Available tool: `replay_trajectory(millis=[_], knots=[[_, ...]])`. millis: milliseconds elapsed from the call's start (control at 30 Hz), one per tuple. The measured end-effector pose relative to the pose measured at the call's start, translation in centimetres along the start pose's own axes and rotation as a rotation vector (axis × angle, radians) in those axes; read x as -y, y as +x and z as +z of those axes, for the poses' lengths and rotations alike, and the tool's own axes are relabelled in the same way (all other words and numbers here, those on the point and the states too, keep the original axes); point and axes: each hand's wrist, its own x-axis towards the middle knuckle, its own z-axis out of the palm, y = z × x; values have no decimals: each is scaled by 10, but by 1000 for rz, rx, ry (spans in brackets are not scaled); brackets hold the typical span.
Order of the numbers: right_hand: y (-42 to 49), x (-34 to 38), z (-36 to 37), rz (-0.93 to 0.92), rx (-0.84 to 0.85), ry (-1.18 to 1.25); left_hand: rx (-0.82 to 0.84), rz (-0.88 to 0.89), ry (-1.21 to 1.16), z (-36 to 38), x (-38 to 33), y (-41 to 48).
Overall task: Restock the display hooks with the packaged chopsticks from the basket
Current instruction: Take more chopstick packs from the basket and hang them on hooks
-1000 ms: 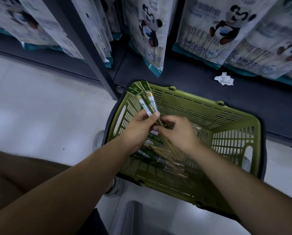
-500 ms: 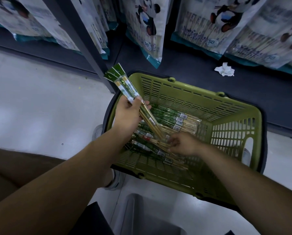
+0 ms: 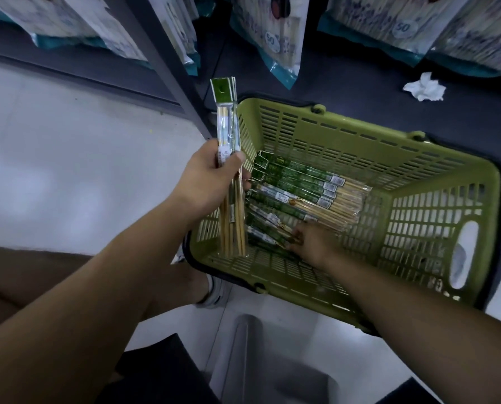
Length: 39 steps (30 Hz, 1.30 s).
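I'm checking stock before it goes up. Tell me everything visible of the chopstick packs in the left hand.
The held packs are a few slim clear sleeves, stacked, with green header cards on top and pale wooden chopsticks inside. They stand nearly upright in front of the green basket's left wall. The left hand grips them around mid-length; their exact count is unclear.

Chopstick packs and green basket (image 3: 360, 132)
Lifted packs (image 3: 227, 118), clear with green header cards, stand upright in the left hand (image 3: 211, 179) over the basket's left edge; loose packs (image 3: 301, 188) lie flat on its floor.
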Motion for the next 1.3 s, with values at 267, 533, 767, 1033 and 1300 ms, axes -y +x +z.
replay_trajectory(millis=[267, 533, 767, 1033, 1300], knots=[[6, 6, -13, -65, 43, -104, -32, -49, -75, 8, 1, -1], [6, -2, -16, -36, 131, -127, -41, -50, -73, 11, 1, 0], [0, 1, -51, -85, -102, 8, -48, -97, -183, 14, 7, 3], [-32, 73, -104, -267, -255, 530, -31, -200, -102, 31, 8, 4], [-47, 100, -97, -381, -251, 69, 2, -129, -200, 38, 4, -2]])
